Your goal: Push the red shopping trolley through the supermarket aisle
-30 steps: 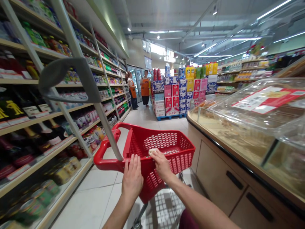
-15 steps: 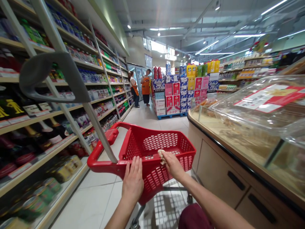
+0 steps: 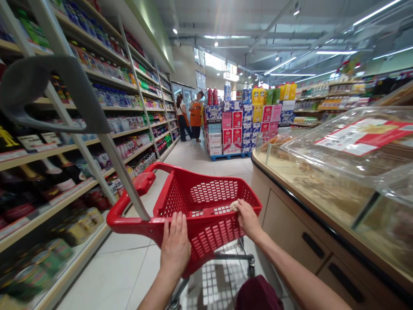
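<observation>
A red plastic shopping cart [image 3: 206,228] with a perforated basket stands in front of me on the tiled floor. My left hand [image 3: 176,245] rests against the near side of its rim, fingers stretched out flat and holding nothing. Farther along the same rim, towards the front corner, my right hand [image 3: 248,218] is closed on a crumpled off-white cloth [image 3: 235,206], pressed over the rim. The cloth is partly hidden by the fingers. Nothing lies in the visible part of the basket. A grey loop handle [image 3: 48,94] on a metal post rises at the left.
Drink shelves [image 3: 129,103] line the left side. On the right runs a display counter [image 3: 290,206] with clear-lidded food boxes [image 3: 355,137]. Stacked cartons [image 3: 232,129] stand on a blue pallet ahead. Two people in orange aprons [image 3: 195,114] stand beyond, near fridges.
My right hand has slid the cloth along the rim to the right, towards the cart's front corner. My left hand stays on the rim. The view has shifted slightly.
</observation>
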A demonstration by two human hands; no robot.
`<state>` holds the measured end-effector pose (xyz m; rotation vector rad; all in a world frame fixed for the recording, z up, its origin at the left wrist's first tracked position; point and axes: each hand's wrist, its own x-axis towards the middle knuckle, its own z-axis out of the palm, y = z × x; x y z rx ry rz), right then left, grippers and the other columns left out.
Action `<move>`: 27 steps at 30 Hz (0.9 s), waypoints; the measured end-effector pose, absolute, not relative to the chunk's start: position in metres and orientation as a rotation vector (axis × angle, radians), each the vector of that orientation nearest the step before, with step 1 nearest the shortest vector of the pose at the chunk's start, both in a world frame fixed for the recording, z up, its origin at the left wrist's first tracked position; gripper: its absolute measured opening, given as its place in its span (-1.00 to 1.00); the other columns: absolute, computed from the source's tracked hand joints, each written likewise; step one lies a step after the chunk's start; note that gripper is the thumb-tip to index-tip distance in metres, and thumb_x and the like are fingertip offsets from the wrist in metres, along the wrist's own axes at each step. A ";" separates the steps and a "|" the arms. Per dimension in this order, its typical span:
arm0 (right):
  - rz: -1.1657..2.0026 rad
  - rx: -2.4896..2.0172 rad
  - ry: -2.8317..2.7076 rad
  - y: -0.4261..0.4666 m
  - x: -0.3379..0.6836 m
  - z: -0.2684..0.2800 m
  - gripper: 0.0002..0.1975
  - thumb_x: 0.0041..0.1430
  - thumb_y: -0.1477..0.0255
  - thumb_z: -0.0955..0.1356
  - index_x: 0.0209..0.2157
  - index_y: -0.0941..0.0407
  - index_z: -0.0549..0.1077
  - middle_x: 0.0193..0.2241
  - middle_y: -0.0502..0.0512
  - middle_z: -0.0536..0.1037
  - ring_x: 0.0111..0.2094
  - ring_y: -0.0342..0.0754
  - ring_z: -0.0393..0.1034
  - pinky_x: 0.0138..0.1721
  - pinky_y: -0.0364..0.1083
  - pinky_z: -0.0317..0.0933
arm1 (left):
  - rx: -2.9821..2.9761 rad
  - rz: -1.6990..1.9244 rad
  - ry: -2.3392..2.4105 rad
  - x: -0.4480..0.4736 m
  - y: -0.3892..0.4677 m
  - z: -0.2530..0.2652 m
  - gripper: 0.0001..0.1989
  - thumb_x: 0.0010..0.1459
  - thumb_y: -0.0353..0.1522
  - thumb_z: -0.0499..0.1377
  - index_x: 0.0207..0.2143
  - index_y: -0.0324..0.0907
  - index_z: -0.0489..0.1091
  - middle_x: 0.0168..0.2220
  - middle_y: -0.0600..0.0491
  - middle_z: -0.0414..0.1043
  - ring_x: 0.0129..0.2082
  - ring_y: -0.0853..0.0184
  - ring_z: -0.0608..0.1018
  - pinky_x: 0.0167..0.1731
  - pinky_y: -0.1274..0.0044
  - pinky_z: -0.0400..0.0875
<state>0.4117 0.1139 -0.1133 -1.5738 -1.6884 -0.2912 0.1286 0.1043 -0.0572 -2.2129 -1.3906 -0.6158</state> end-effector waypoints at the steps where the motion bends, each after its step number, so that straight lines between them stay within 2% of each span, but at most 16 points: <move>1: -0.282 -1.534 -1.740 0.116 0.405 -0.111 -0.53 -0.09 0.66 0.19 -0.09 0.15 0.37 -0.04 0.20 0.36 0.01 0.05 0.19 0.01 0.13 0.10 | -2.216 -0.620 -1.392 0.128 0.105 -0.057 -0.36 -0.12 -0.40 -0.02 0.08 -0.44 0.08 0.11 -0.21 0.12 0.17 0.13 0.05 0.15 0.26 -0.17; 3: -0.250 -1.485 -1.809 0.118 0.404 -0.109 -0.51 -0.07 0.65 0.20 -0.06 0.09 0.35 -0.05 0.15 0.38 0.00 0.03 0.21 0.00 0.10 0.12 | -2.232 -0.604 -1.389 0.126 0.106 -0.057 -0.37 -0.12 -0.40 -0.02 0.07 -0.45 0.10 0.12 -0.21 0.11 0.16 0.13 0.05 0.16 0.27 -0.19; 6: -0.196 -1.476 -1.826 0.114 0.435 -0.110 -0.60 0.02 0.59 0.17 -0.11 0.03 0.40 -0.09 0.07 0.42 -0.04 -0.02 0.26 -0.02 0.04 0.16 | -2.245 -0.563 -1.383 0.123 0.107 -0.057 -0.37 -0.13 -0.42 -0.01 0.07 -0.46 0.10 0.13 -0.21 0.09 0.16 0.14 0.06 0.16 0.28 -0.20; 10: -0.252 -1.651 -1.527 0.106 0.465 -0.119 -0.62 0.03 0.57 0.14 -0.19 0.06 0.45 -0.13 0.11 0.45 -0.06 0.03 0.29 -0.04 0.08 0.19 | -2.231 -0.543 -1.414 0.128 0.105 -0.056 -0.37 -0.14 -0.42 0.01 0.06 -0.48 0.10 0.12 -0.24 0.09 0.16 0.10 0.06 0.16 0.26 -0.22; 12: -0.260 -1.641 -1.450 0.106 0.449 -0.123 -0.61 0.03 0.58 0.13 -0.20 0.07 0.46 -0.10 0.10 0.43 -0.03 0.02 0.26 -0.04 0.08 0.19 | -2.219 -0.541 -1.435 0.132 0.104 -0.055 -0.36 -0.14 -0.41 0.02 0.05 -0.51 0.10 0.11 -0.27 0.10 0.16 0.06 0.06 0.16 0.24 -0.23; 17: -0.197 -1.386 -1.672 0.107 0.408 -0.126 -0.64 0.08 0.55 0.15 -0.14 0.03 0.42 0.00 0.03 0.33 0.04 -0.05 0.17 0.04 0.04 0.12 | -2.202 -0.513 -1.432 0.131 0.103 -0.054 -0.36 -0.13 -0.41 0.01 0.06 -0.50 0.10 0.12 -0.25 0.09 0.16 0.06 0.05 0.16 0.23 -0.22; 23: -0.219 -1.606 -1.334 0.102 0.428 -0.127 -0.66 0.10 0.48 0.13 -0.19 0.10 0.45 -0.06 0.13 0.39 0.04 0.05 0.17 0.02 0.16 0.09 | -2.174 -0.457 -1.426 0.132 0.101 -0.055 -0.36 -0.14 -0.40 0.01 0.06 -0.47 0.10 0.13 -0.23 0.08 0.16 0.06 0.04 0.15 0.23 -0.20; 27: -0.129 -1.401 -1.607 0.101 0.406 -0.130 -0.65 0.12 0.50 0.14 -0.12 0.03 0.41 0.03 0.04 0.30 0.09 -0.02 0.09 0.08 0.08 0.05 | -2.161 -0.411 -1.443 0.133 0.101 -0.055 -0.33 -0.16 -0.38 0.04 0.06 -0.47 0.10 0.14 -0.23 0.06 0.16 0.05 0.03 0.15 0.23 -0.21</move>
